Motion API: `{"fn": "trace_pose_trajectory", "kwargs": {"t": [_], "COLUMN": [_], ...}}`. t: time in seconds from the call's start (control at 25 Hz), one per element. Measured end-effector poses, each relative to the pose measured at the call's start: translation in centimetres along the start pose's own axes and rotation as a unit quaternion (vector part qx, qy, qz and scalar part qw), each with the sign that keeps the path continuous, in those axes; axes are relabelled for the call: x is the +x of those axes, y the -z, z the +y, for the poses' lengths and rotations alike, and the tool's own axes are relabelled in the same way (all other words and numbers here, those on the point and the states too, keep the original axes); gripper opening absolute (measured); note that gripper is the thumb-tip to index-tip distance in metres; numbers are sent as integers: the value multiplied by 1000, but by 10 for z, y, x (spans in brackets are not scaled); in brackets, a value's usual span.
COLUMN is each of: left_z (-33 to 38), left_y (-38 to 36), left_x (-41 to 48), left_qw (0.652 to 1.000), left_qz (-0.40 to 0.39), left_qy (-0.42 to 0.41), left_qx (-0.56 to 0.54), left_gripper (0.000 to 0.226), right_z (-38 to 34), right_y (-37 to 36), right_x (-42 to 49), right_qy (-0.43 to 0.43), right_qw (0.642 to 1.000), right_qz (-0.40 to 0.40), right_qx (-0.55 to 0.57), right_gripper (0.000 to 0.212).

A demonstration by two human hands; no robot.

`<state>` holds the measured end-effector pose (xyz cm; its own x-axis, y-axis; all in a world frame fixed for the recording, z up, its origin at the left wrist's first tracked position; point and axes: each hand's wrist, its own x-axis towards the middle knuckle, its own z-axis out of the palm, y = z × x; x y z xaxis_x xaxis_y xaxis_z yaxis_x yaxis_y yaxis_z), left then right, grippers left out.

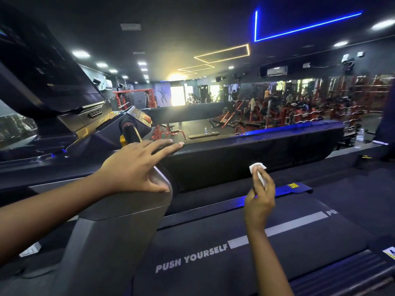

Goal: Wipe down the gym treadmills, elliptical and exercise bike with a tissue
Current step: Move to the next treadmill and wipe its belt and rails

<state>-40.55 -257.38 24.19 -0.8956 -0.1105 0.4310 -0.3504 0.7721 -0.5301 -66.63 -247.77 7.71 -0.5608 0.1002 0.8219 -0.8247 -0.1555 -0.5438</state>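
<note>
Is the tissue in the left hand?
No, the right hand pinches the tissue, while the left hand rests flat on the treadmill.

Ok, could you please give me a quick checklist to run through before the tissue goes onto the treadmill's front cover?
1. tissue pinched in the right hand: ok.
2. tissue looks white, with no soiling visible: ok.
3. left hand steadying, fingers straight on the top edge of the front cover: ok.
4. tissue already touching the front cover: cannot tell.
5. belt stopped: cannot tell.
</note>
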Motion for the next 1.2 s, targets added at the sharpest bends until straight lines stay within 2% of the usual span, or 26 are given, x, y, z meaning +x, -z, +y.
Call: {"fn": "trace_pose_trajectory", "kwargs": {"t": [0.08, 0.12, 0.24, 0.28, 0.36, 0.48, 0.6, 0.68, 0.76, 0.84, 0.92, 1.0, 1.2], "left_z": [0, 0, 0, 2, 12, 32, 40, 42, 44, 44, 44, 45, 47], "left_y": [0, 0, 3, 3, -1, -8, -13, -17, -21, -21, -22, -22, -18], "left_x": [0, 0, 3, 6, 16, 43, 64, 68, 67, 65, 66, 66, 66], "left_qw": [1000, 1000, 999, 998, 997, 999, 999, 999, 999, 999, 999, 999, 998], "left_qz": [1, -1, -23, -31, -28, -9, 10, 12, 20, 25, 25, 26, 29], "left_qy": [-3, -5, 25, 45, 60, 34, 12, 12, 17, 22, 23, 23, 21], "left_qx": [6, 4, -26, -36, -36, -8, 29, 42, 46, 40, 37, 37, 50], "left_gripper": [98, 98, 100, 100, 98, 92, 88, 88, 87, 87, 87, 88, 86], "right_z": [-3, -15, -54, -56, -39, 0, 21, 12, -18, -49, -55, -40, 10], "right_y": [2, 1, -4, -5, -6, 2, 12, 12, 3, -5, -10, -9, 1], "right_x": [1, -4, -35, -39, -30, 0, 22, 26, 16, -1, -3, 6, 45], "right_qy": [-23, -5, 118, 128, 86, -2, -37, -38, 45, 153, 187, 172, 91], "right_qw": [1000, 1000, 988, 984, 990, 999, 999, 999, 996, 975, 960, 967, 993], "right_qz": [6, -2, -96, -116, -98, -36, -12, -7, -50, -133, -179, -164, -60], "right_qx": [4, 5, 25, 43, 50, 20, 19, 34, 61, 92, 103, 92, 34], "right_gripper": [45, 42, 37, 37, 38, 39, 41, 33, 32, 34, 35, 38, 34]}}
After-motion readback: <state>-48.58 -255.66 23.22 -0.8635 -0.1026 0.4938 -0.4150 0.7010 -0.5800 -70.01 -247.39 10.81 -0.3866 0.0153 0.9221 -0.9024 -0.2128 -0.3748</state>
